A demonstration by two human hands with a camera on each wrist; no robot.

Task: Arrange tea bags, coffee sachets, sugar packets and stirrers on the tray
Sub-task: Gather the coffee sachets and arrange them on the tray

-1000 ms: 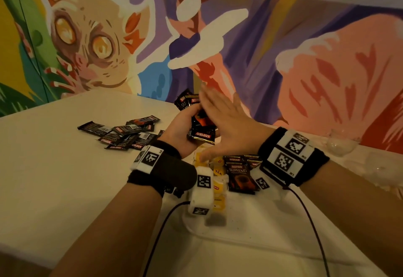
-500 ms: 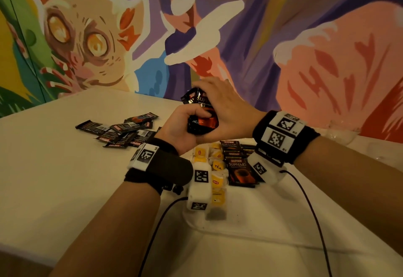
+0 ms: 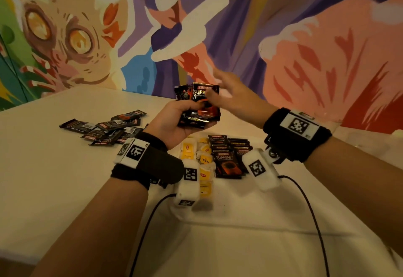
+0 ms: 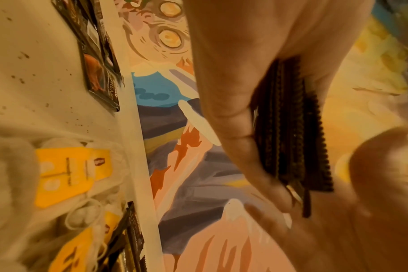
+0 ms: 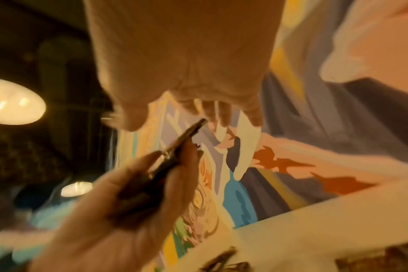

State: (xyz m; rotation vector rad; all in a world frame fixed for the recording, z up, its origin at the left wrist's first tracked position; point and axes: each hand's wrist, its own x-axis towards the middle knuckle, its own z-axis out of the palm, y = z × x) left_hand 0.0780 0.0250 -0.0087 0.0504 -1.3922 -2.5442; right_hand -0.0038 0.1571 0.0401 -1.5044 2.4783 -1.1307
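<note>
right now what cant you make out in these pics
- Sachet count in the stack the left hand grips: overlapped, head view.
- Right hand fingertips: motion-blurred, head view.
- Tea bags: partly hidden by wrist cameras.
- Sugar packets, stirrers: not identifiable.

place: looks like a cafe to me
clues: big mural (image 3: 218, 25), white table (image 3: 43, 167), round ceiling lamps (image 5: 12, 101), coffee sachets (image 3: 104, 129)

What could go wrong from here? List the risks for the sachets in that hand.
1. The left hand grips a fanned stack of coffee sachets while the right hand is open; some could slide out.
2. The stack hangs over the tea bags and laid sachets; dropping it may scatter those rows.
</note>
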